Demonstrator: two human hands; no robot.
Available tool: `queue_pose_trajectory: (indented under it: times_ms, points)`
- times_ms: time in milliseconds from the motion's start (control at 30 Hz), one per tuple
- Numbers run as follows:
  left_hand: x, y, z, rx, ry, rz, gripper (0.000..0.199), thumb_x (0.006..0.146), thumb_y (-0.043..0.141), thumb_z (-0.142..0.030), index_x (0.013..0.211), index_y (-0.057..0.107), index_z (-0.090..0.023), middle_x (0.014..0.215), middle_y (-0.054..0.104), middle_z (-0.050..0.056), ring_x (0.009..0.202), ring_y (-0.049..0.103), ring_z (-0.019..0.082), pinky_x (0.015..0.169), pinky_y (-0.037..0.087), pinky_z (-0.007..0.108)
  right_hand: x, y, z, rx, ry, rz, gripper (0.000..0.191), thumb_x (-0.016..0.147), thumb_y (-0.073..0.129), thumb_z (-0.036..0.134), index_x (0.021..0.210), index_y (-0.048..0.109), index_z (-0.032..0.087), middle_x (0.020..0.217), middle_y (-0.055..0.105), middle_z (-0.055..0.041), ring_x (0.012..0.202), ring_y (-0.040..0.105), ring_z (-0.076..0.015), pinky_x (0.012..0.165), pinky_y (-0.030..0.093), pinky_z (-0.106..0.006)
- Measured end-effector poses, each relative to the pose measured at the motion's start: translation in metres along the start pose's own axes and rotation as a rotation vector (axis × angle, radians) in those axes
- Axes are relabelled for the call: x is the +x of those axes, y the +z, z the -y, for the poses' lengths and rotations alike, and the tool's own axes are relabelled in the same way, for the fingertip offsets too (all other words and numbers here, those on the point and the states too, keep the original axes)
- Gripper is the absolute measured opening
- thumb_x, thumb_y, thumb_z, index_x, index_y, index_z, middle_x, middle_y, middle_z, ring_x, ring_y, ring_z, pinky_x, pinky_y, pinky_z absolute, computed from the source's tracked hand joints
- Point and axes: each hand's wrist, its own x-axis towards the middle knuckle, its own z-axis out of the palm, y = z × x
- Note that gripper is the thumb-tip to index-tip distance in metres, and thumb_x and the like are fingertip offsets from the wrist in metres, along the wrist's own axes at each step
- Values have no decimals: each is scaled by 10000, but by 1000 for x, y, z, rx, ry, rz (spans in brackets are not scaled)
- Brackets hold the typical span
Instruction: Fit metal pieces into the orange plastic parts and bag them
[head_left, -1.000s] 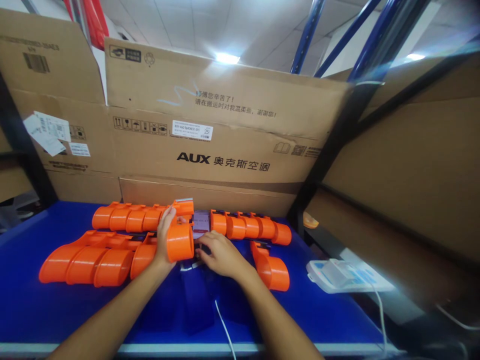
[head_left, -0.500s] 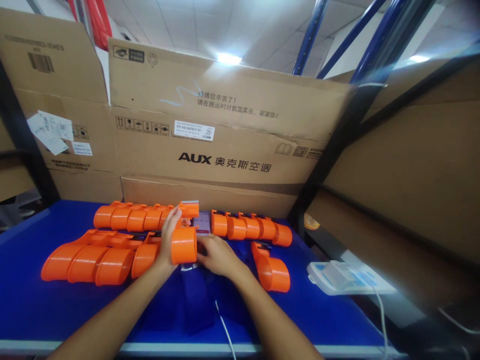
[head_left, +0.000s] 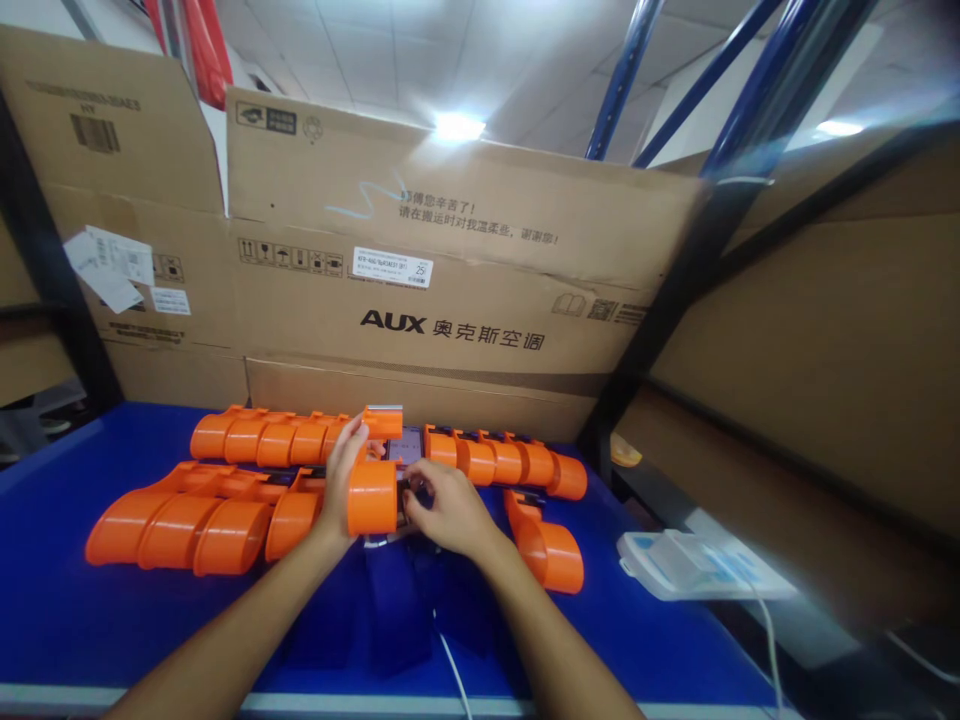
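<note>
From where I stand, the left hand (head_left: 341,480) is wrapped partway round an orange cup (head_left: 373,498), gripping it just in front of the right hand's fingertips. The right hand (head_left: 446,505) is half curled, thumb and fingers bent toward the cup's right end; I can't tell whether they pinch anything. Just beyond the hands lies a small screen (head_left: 406,446). Two rows of orange cups (head_left: 231,535) sit left of the left hand, another row (head_left: 495,461) beyond the right hand, and a lone cup (head_left: 553,557) to its right. A white cord (head_left: 452,665) runs below, between the forearms.
</note>
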Motion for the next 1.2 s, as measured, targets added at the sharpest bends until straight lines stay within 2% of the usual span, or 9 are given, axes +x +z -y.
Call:
queue_pose_trajectory:
  times_ms: [200, 300, 500, 667, 900, 1033, 1200]
  points:
    - [-4, 3, 1, 58, -10, 0, 561, 747, 784, -537, 1177, 630, -212, 765, 634, -19, 645, 590, 127, 626, 492, 240, 1, -14, -7, 82, 121, -480, 183, 895, 597, 269, 1060, 645, 206, 880, 694, -35, 713, 598, -181, 689, 484, -300]
    - [-6, 5, 4, 134, -25, 26, 562, 745, 781, -547, 1176, 639, -214, 782, 644, -14, 627, 582, 128, 605, 480, 240, 1, -17, -5, 101, 109, -585, 208, 921, 581, 294, 1103, 638, 210, 890, 679, -38, 681, 568, -174, 681, 490, -314]
    - [-11, 6, 13, 224, -73, 132, 578, 746, 778, -529, 1210, 631, -216, 798, 671, 5, 644, 609, 151, 620, 479, 256, 1, -17, -2, 100, 38, -539, 194, 949, 577, 290, 1123, 628, 220, 1004, 687, -66, 834, 608, -208, 777, 506, -349]
    - [-16, 8, 11, 254, -76, 185, 591, 761, 768, -505, 1247, 602, -214, 816, 680, 8, 643, 605, 141, 646, 488, 259, 2, -19, -3, 113, 23, -518, 186, 958, 577, 298, 1117, 628, 216, 1024, 682, -75, 889, 613, -223, 816, 506, -366]
    - [-20, 14, 7, 260, -110, 268, 563, 741, 790, -376, 1236, 589, -196, 823, 673, 4, 598, 605, 130, 607, 489, 254, 4, -17, -7, 155, 3, -455, 182, 957, 564, 279, 1110, 641, 216, 1067, 690, -90, 979, 630, -244, 884, 507, -394]
    - [-20, 15, 7, 262, -139, 269, 536, 699, 803, -304, 1189, 617, -190, 828, 668, -4, 579, 588, 115, 588, 477, 240, 5, -13, -10, 235, 45, -427, 215, 974, 556, 318, 1150, 624, 214, 1106, 696, -92, 1003, 646, -242, 900, 512, -391]
    - [-20, 17, 6, 258, -148, 272, 472, 684, 807, -296, 1111, 632, -198, 805, 670, -7, 558, 580, 114, 565, 465, 236, 6, -10, -12, 297, 51, -402, 235, 982, 555, 339, 1173, 623, 220, 1111, 694, -87, 1012, 647, -236, 902, 517, -379]
